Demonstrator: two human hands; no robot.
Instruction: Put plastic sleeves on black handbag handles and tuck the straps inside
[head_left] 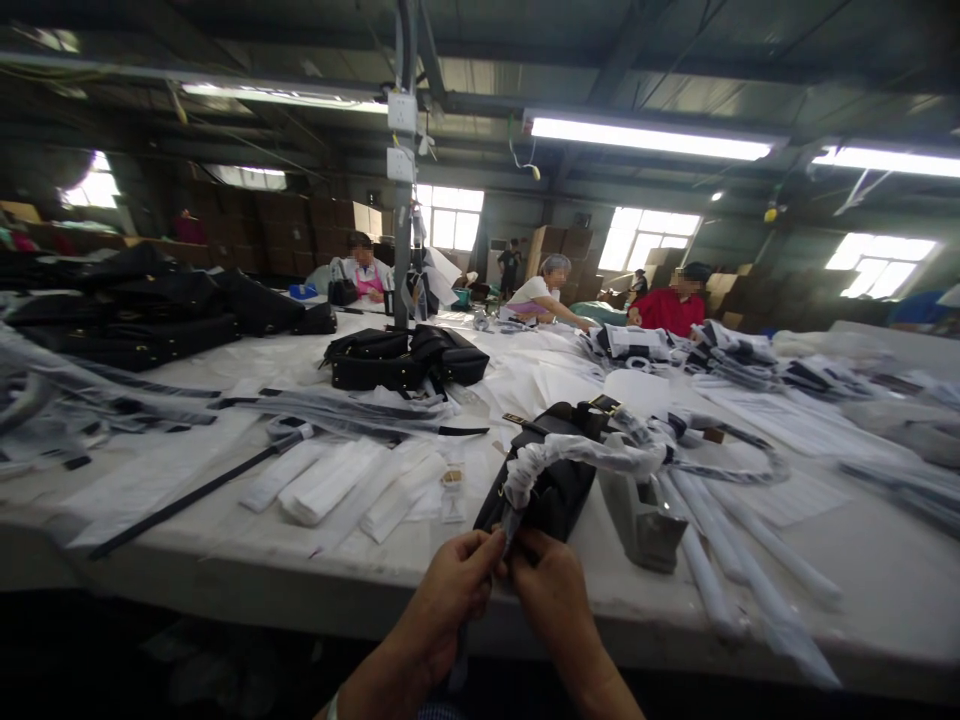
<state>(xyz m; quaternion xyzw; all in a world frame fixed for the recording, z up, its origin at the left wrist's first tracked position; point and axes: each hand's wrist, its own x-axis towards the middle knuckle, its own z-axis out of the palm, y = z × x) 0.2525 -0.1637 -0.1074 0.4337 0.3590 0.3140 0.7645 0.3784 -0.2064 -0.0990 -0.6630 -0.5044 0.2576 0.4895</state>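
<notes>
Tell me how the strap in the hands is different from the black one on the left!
The held strap is wrapped, crinkly and pale; the black strap looks mostly bare. The held strap arches over a bag; the black strap lies straight on the table. The left hand pinches the held strap; no hand touches the black strap. Both are long.

White socket boxes point(402, 112) sit on a column point(403, 250) at eleven o'clock; a fluorescent tube point(652, 138) is at one, a window point(630, 238) at two, cardboard cartons point(285, 222) and a pink-aproned co-worker point(369, 285) at ten.
</notes>
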